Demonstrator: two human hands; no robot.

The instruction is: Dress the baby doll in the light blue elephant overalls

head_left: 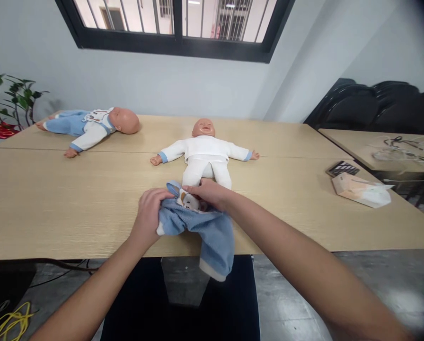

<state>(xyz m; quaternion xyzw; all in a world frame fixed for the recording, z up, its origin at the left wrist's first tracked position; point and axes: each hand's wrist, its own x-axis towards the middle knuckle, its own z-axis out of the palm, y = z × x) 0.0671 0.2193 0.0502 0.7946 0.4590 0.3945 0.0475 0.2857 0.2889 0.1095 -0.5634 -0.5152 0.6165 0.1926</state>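
Both my hands grip a pair of blue baby overalls (215, 237) with white cuffs and an animal picture on the bib. My left hand (150, 210) holds the left side, by a strap and a white cuff. My right hand (212, 193) pinches the bib's upper edge, close to the doll's feet. One trouser leg hangs over the table's front edge. Just beyond lies a baby doll (204, 149) on its back, arms spread, in a white top with blue cuffs and white bottoms. Its feet are hidden behind my right hand and the overalls.
A second doll (91, 124) in blue overalls lies at the back left of the wooden table (73, 199). Toward the right sit a tissue pack (361, 189) and a dark case (342, 168). Cables (403, 149) lie on another table; a potted plant (15, 102) stands far left.
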